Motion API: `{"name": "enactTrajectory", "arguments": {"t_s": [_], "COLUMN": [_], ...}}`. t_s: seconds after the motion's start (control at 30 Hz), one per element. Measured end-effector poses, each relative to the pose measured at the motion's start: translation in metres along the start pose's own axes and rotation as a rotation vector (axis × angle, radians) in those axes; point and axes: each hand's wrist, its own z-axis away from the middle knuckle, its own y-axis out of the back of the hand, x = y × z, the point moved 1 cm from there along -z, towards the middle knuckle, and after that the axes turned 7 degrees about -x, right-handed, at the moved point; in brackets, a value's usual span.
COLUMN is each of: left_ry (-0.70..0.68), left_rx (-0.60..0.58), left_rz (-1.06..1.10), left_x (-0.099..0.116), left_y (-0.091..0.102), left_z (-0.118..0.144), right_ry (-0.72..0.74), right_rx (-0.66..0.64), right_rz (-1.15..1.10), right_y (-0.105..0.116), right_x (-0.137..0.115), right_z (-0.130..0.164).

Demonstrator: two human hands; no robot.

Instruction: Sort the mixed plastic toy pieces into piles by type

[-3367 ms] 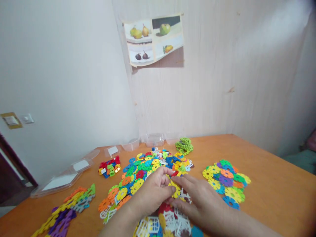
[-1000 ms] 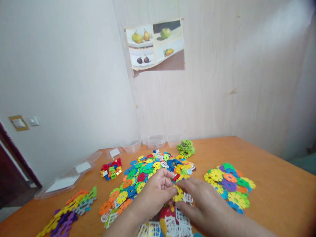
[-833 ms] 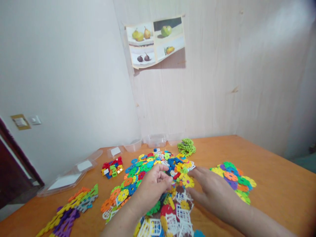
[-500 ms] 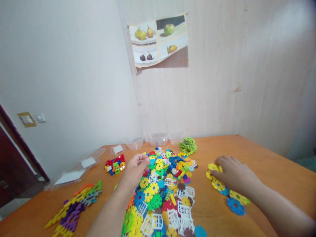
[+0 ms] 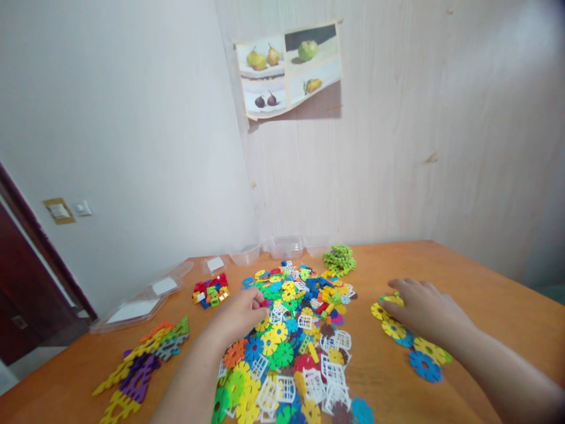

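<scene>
Right hand (image 5: pixel 426 311) flat, open on flower discs (image 5: pixel 412 344); left hand (image 5: pixel 241 312) curled, grip unclear.

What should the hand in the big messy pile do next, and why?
Probably close the left hand on one flower disc from the mixed pile under its fingers. The right hand rests flat on a separate pile of flower discs, so another disc seems likely to belong there.
</scene>
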Motion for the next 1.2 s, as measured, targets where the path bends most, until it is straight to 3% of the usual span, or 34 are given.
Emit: {"name": "enactTrajectory", "arguments": {"t_s": [0.3, 0.47, 0.67, 0.93, 1.07, 1.2], "left_ry": [-0.035, -0.039, -0.046, -0.077, -0.078, -0.092], "left_rx": [-0.085, -0.044, -0.099, -0.135, -0.095, -0.103], "left_rz": [-0.221, -0.188, -0.114, -0.216, -0.099, 0.134], "left_x": [0.006, 0.011, 0.009, 0.012, 0.014, 0.035], "left_y": [-0.003, -0.006, -0.007, 0.000, 0.001, 0.001], "left_z": [0.005, 0.005, 0.003, 0.010, 0.007, 0.011], "right_ry": [0.160, 0.236, 0.322, 0.352, 0.369, 0.445], "right_rx": [0.041, 0.064, 0.074, 0.074, 0.068, 0.083], "right_rz": [-0.025, -0.080, -0.145, -0.168, -0.207, -0.304], "right_y": [-0.001, -0.003, -0.001, -0.001, 0.002, 0.011], "right_x": [-0.027, -0.038, -0.053, -0.059, -0.061, -0.074], "right_z": [0.012, 0.018, 0.028, 0.033, 0.034, 0.046]}}
